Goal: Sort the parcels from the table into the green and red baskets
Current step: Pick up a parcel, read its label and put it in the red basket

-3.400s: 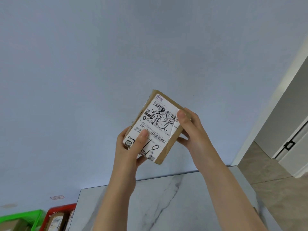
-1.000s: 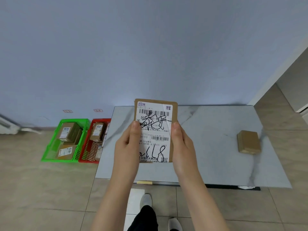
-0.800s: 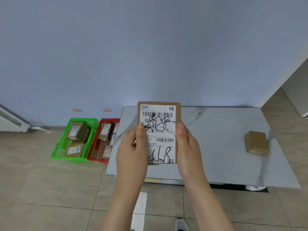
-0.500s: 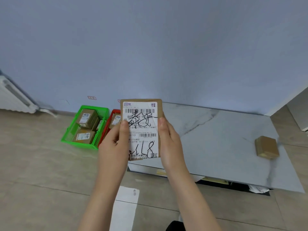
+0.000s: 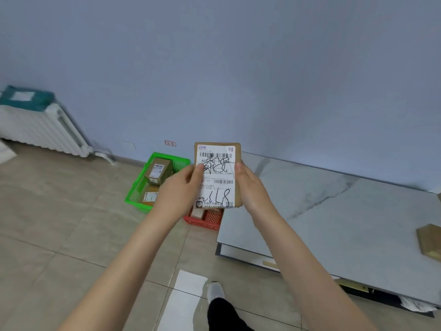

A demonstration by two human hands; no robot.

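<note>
The parcel [image 5: 218, 174] sits in the middle of the frame, upright with its printed and scribbled label facing the camera. It is off the table and held between both hands, the same grip as a second ago. The left hand [image 5: 181, 189] pinches its left edge with the thumb laid on the label. The right hand [image 5: 250, 187] clamps the right edge the same way. The fingers behind the parcel are hidden.

What has changed is the view around it. The table [image 5: 334, 223] has slid to the right side of the frame, and the radiator [image 5: 40, 127] has come in at the upper left. The green basket [image 5: 136, 189] and the red basket [image 5: 205, 222] now lie right behind the hands at centre, much nearer than before. The green one shows two boxes [image 5: 158, 170] inside, while the red one is mostly covered by the parcel and the left hand.

It looks as if the person has read the label and turned toward the baskets, so the drop seems close. Which basket it goes in cannot be told. Another box [image 5: 429, 242] waits on the table at the right edge, so the sorting is not finished.
</note>
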